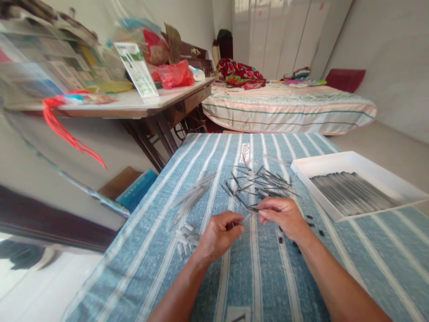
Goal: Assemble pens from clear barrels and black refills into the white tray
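Note:
My left hand (219, 235) is closed in a pinch on a short clear plastic tube (246, 218) over the blue striped tablecloth (268, 277). My right hand (283, 217) is closed on a thin dark refill (252, 208), whose end meets the tube. Just beyond the hands lies a loose pile of dark refills (264, 183). Clear barrels (192, 197) lie to the left, and short clear pieces (186, 237) sit beside my left wrist. Small black caps (315, 226) are scattered by my right wrist.
A white tray (321, 163) with several finished pens in rows sits at the right. Left of the table stand a cluttered sewing-machine table (140, 105) and a blue box (137, 190) on the floor. A bed (288, 105) lies behind.

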Tool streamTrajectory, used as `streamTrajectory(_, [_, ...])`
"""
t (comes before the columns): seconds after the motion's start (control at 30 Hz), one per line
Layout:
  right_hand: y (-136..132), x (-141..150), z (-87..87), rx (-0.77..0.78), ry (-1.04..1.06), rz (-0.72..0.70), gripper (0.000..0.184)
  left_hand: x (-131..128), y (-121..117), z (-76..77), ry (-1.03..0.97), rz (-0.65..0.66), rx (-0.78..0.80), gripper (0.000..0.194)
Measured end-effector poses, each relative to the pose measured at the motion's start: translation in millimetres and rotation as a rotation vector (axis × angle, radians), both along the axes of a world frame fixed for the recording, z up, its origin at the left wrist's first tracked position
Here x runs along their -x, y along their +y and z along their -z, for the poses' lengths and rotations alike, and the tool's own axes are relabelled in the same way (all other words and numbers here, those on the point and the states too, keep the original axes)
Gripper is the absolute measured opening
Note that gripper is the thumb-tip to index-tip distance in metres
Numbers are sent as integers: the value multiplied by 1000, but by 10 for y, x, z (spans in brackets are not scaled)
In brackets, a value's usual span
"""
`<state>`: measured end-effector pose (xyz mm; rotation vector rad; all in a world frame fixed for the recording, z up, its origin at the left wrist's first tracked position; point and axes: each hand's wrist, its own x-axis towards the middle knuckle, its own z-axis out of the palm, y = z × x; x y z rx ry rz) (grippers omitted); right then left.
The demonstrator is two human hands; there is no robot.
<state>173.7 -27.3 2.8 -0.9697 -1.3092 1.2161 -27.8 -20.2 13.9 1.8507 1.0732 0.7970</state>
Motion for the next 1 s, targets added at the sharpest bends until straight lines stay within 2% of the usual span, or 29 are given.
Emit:
streamTrajectory(0.17, [-5,11,-13,-30,-73,-64,12,-7,-5,-20,40,21,-24,9])
streamTrajectory(0.53, [10,2,14,-86,-191,-97,11,-1,-8,-19,121,88,-24,11])
streamTrajectory(0.7, [12,7,16,-82,-209,-112,10,-6,-19,-22,74,96,83,9])
streamTrajectory(0.87, [12,3,28,-1,-216,-109,10,-11,-37,-53,-6,87,249,9])
streamTrajectory(1.0, [14,-10,66,57,-223,-114,14,-9,-34,-64,-1,96,279,9])
